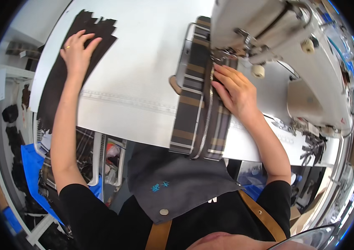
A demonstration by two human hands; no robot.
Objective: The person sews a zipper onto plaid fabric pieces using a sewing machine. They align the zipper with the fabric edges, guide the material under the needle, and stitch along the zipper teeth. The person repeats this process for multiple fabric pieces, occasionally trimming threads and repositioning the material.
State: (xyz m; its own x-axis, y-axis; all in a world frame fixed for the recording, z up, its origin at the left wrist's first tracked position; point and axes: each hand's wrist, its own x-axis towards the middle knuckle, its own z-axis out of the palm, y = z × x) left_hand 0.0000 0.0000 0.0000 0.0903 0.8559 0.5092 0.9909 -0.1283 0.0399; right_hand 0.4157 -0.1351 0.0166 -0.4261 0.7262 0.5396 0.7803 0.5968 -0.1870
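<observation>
My left hand (77,54) is over a stack of dark brown fabric strips (58,91) at the far left of the white table, its thumb and fingers apart, nothing visible in them. At the sewing machine (252,25), a plaid fabric piece (189,100) in brown, black and white lies with its near end over the table's front edge. A metal-toothed zipper (207,121) runs along it. My right hand (237,89) holds the piece beside the zipper, fingertips and thumb against it, just nearer than the presser foot. The needle area is partly hidden.
A printed ruler scale crosses the white tabletop (131,112). Under the left edge, a blue bin (31,166) and white baskets (97,162) hold plaid cloth and scraps. A bundle of dark strips (313,148) hangs at the right. A grey apron (177,179) covers my lap.
</observation>
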